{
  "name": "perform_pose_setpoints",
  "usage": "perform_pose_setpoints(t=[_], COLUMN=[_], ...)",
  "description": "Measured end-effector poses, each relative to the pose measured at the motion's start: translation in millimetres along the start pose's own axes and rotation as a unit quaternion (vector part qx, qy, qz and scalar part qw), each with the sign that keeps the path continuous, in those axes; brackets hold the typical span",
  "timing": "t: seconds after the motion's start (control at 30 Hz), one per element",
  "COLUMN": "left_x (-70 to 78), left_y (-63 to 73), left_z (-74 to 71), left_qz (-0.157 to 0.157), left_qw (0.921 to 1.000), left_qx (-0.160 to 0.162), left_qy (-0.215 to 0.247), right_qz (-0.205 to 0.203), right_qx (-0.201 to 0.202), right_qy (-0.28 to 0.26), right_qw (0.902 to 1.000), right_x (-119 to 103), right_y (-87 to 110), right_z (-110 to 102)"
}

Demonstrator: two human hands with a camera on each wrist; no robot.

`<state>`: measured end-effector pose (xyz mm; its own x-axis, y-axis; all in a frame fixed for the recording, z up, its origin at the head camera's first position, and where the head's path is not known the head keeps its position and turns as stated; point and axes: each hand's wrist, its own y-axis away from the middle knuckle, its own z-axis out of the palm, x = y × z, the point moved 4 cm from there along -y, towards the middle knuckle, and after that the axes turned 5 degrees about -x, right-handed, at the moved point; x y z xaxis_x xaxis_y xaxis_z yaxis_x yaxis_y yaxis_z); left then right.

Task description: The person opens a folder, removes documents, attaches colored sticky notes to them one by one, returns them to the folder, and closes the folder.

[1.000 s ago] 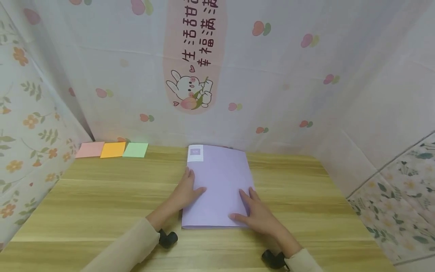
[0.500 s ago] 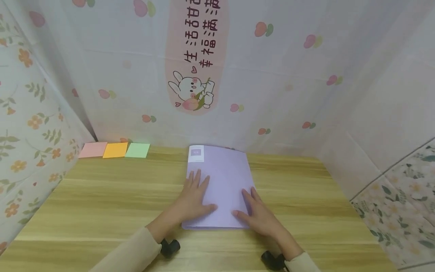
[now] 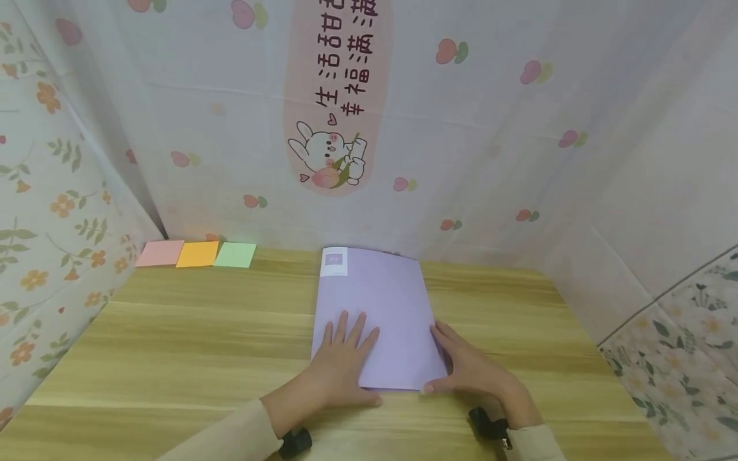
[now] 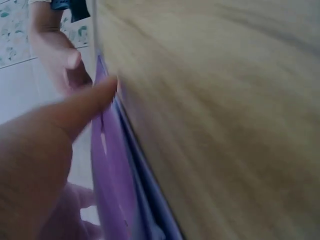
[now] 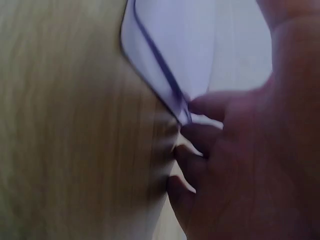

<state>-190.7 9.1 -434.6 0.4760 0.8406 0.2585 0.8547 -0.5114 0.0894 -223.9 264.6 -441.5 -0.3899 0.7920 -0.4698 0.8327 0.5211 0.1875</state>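
A light purple file folder (image 3: 392, 294) lies on the wooden table, with a white label (image 3: 334, 262) at its top left. My left hand (image 3: 340, 362) rests on the lower left of the cover with fingers spread, its thumb at the near edge. My right hand (image 3: 469, 368) is at the lower right corner, fingertips along the right side and thumb by the near edge. In the right wrist view, the fingers (image 5: 205, 132) meet the folder's edge (image 5: 155, 55), where layers show slightly apart. The left wrist view shows the near edge (image 4: 117, 165) parted too.
Pink (image 3: 160, 253), orange (image 3: 198, 254) and green (image 3: 235, 255) sticky notes lie in a row at the table's back left. A printed curtain (image 3: 496, 128) stands right behind the table, with patterned side walls left and right.
My left hand has slid from the folder's left side onto its lower cover, toward the near edge. My right hand has shifted right, from over the cover to the right edge.
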Motion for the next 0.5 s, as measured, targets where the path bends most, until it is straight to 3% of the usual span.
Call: perform_pose_setpoints(t=[0.27, 0.5], left_x=[-0.2, -6.1], left_y=[0.3, 0.8], left_z=[2.6, 7.9], left_qz=[-0.004, 0.003], left_qw=[0.9998, 0.9996], left_qx=[0.017, 0.014], left_qy=[-0.001, 0.024], right_qz=[-0.039, -0.054], right_qx=[-0.035, -0.021], right_qy=[0.029, 0.032], right_qw=[0.9982, 0.9978], right_x=[7.1, 13.5], right_y=[5.9, 7.7], right_z=[-6.7, -5.2])
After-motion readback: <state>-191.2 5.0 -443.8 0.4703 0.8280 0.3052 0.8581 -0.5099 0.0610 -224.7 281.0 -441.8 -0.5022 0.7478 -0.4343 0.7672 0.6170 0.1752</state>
